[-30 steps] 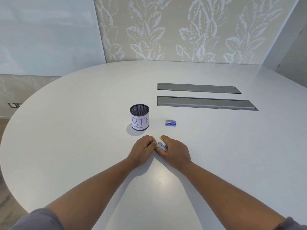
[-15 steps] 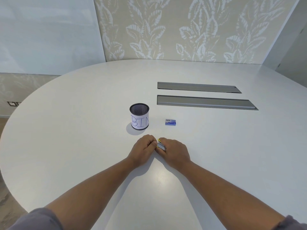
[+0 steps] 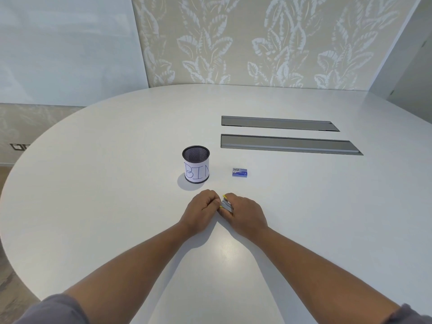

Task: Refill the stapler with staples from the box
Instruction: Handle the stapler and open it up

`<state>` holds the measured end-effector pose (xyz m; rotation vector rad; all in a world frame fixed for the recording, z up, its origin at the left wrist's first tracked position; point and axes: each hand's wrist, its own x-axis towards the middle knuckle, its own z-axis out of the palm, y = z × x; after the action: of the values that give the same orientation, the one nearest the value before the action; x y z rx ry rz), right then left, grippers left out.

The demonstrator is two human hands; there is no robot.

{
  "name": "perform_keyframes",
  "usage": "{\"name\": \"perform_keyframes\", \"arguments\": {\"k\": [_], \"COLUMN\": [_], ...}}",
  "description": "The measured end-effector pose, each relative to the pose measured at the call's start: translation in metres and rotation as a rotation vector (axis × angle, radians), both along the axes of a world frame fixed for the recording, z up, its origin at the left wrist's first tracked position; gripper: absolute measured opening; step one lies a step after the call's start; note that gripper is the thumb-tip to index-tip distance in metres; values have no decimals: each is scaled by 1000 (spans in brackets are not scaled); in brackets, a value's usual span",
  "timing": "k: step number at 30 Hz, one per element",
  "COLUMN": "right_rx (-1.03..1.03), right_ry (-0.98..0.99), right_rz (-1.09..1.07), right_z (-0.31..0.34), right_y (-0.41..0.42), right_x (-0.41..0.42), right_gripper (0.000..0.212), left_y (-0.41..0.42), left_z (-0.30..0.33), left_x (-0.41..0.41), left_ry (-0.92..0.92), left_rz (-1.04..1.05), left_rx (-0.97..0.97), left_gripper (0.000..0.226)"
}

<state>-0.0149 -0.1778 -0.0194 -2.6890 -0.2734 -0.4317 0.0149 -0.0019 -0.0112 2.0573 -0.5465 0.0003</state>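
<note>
White table (image 3: pixel 117 183), stapler (image 3: pixel 227 205) seemingly gripped between both hands' fingers (image 3: pixel 216 202)

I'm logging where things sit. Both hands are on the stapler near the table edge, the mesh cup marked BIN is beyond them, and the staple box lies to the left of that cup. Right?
Not quite. The head view shows the staple box to the right of the cup, not the left. The rest holds: the left hand and right hand are on the stapler, with the cup beyond them.

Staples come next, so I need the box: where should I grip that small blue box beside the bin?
Probably pinch the staple box across its two long sides from above. It lies flat on the table, apart from the bin, with free space all round.
</note>
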Motion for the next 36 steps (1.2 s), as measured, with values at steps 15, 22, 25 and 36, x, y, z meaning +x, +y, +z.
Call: {"name": "perform_keyframes", "arguments": {"k": [15,22,25,36], "right_rx": [495,1386,1522,1668], "right_ry": [72,447,471,626], "right_rz": [-4,73,51,98], "right_z": [12,39,41,44], "right_y": [-3,3,10,2], "right_x": [-5,1,0,-2], "right_gripper": [38,18,38,48], "left_y": [1,-4,-4,-4], "left_z": [6,0,-2,0], "left_x": [-1,-3,-3,-6], "left_ry": [98,-87,-144,-217], "left_rz": [64,-24,3,-20], "left_rx": [-161,145,200,261], "left_gripper": [23,21,33,41]}}
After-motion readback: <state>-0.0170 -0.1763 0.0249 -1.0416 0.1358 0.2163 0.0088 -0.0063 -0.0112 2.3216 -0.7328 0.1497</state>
